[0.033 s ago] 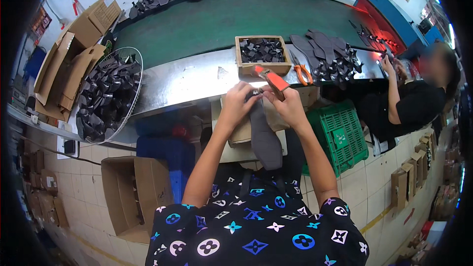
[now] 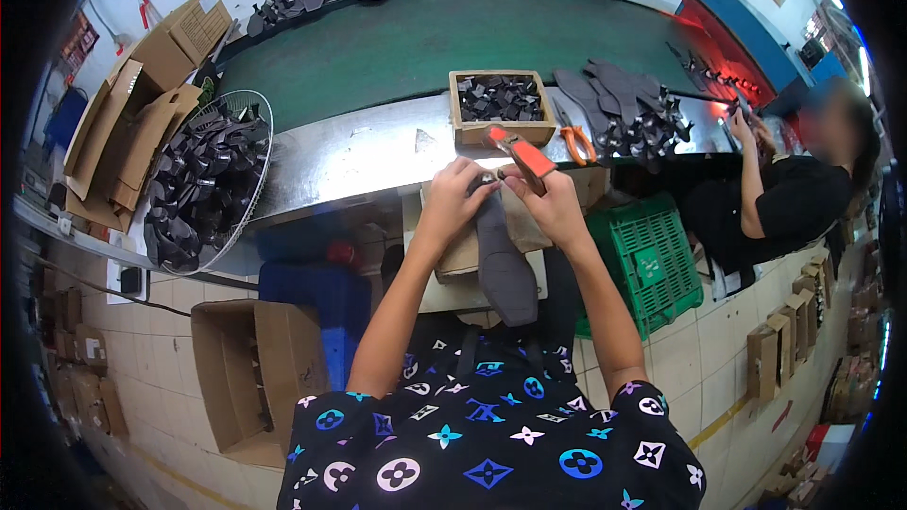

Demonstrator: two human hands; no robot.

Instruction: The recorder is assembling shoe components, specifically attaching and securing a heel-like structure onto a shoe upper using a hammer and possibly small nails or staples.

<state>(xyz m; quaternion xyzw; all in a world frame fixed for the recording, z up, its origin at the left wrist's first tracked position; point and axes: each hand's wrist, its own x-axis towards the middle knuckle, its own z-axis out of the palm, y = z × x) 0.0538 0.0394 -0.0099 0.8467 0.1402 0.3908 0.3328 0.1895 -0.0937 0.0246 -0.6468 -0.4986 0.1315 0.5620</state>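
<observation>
A dark grey shoe sole (image 2: 505, 269) hangs lengthwise between my hands and my lap. My left hand (image 2: 458, 200) is closed round its far end, where a small shiny piece shows between the fingertips. The right hand (image 2: 551, 206) has a red-orange hammer (image 2: 522, 157) held upright in its grip, while its thumb and forefinger pinch at the same end of the sole. What those fingertips pinch is mostly hidden. Just beyond my hands, a wooden box (image 2: 501, 132) of small black pieces stands on the metal bench edge (image 2: 350, 165).
Orange-handled pliers (image 2: 577, 144) lie beside a pile of heeled soles (image 2: 619, 99). A wire basket (image 2: 268, 146) of black heels stands left. Behind runs a green conveyor belt (image 2: 378, 47). A green crate (image 2: 652, 264) sits right, near a co-worker (image 2: 798, 198); a cardboard box (image 2: 307, 349) stands lower left.
</observation>
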